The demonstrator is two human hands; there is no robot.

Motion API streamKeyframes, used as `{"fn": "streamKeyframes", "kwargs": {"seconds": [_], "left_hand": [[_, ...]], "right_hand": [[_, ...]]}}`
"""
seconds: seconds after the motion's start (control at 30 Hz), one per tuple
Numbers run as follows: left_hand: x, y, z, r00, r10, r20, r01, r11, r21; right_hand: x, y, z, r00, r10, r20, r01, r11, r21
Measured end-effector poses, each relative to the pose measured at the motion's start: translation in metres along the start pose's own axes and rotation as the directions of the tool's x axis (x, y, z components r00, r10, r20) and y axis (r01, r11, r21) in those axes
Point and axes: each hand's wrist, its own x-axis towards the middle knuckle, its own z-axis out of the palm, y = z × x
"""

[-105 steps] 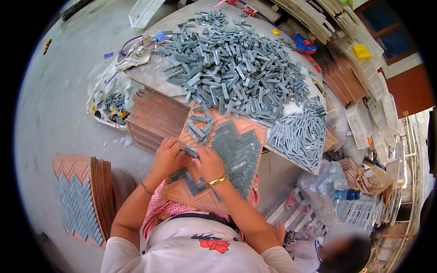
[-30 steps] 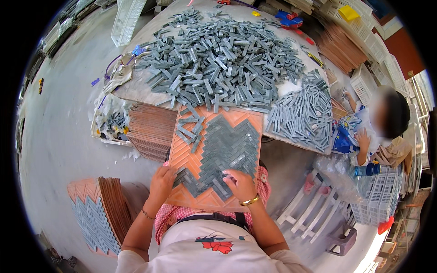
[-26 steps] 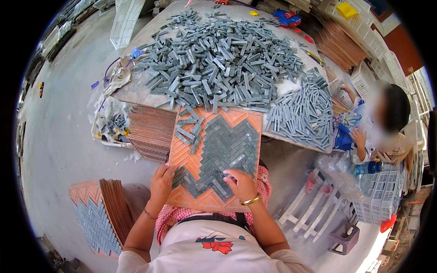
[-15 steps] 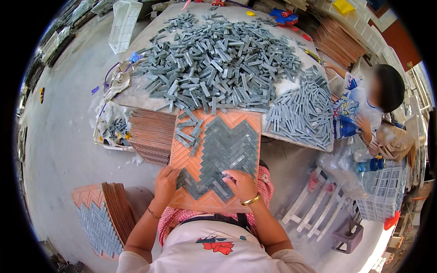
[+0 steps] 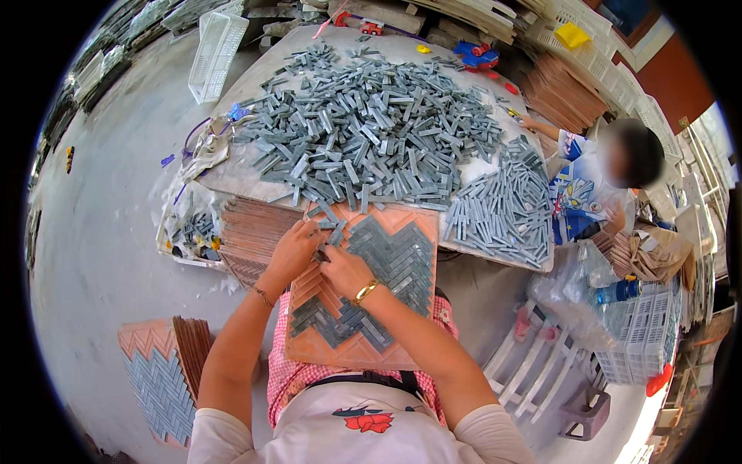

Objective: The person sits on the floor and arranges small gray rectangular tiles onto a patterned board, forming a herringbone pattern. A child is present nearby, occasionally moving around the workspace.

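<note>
An orange board (image 5: 363, 358) with zigzag ridges rests on my lap and against the table edge. Grey stone strips (image 5: 394, 267) fill much of it in a herringbone pattern. Over its upper left, where a few loose strips lie, my two hands are close together. My left hand (image 5: 296, 251) is closed, fingertips at the loose strips; what it grips is hidden. Beside it, my right hand (image 5: 345, 272) pinches a dark stone strip (image 5: 320, 255). Bare orange grooves show beneath the hands.
A big heap of grey strips (image 5: 371, 131) covers the table (image 5: 267, 58), with thinner strips (image 5: 498, 205) at its right. Stacked orange boards (image 5: 259, 236) stand left of my board. A finished-looking board stack (image 5: 158, 379) is at lower left. Another person (image 5: 595, 178) is at the right.
Both hands have moved up the board from its lower part to the loose strips at its upper left. My right hand has crossed leftward. The other person's arm has shifted at the table's right edge.
</note>
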Motion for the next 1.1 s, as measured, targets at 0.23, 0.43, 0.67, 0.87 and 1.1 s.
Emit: {"fn": "streamKeyframes", "kwargs": {"seconds": [0.23, 0.43, 0.67, 0.87, 1.1], "left_hand": [[-0.049, 0.022, -0.012, 0.957, -0.26, -0.126, 0.219, 0.938, -0.27], [-0.103, 0.047, -0.008, 0.89, -0.453, -0.045, 0.412, 0.845, -0.341], [-0.115, 0.054, 0.002, 0.883, -0.458, -0.104, 0.397, 0.846, -0.355], [-0.115, 0.054, 0.005, 0.903, -0.397, -0.164, 0.344, 0.897, -0.278], [-0.111, 0.055, 0.008, 0.92, -0.34, -0.197, 0.304, 0.933, -0.192]], "right_hand": [[-0.003, -0.028, -0.028, 0.983, 0.178, 0.043, -0.181, 0.902, 0.393], [-0.009, -0.026, -0.009, 0.934, 0.233, 0.27, -0.314, 0.896, 0.313], [-0.017, -0.024, -0.004, 0.943, 0.148, 0.297, -0.23, 0.937, 0.264], [-0.028, -0.022, -0.004, 0.953, 0.109, 0.281, -0.18, 0.955, 0.237], [-0.045, -0.033, -0.024, 0.959, 0.273, 0.079, -0.28, 0.851, 0.445]]}}
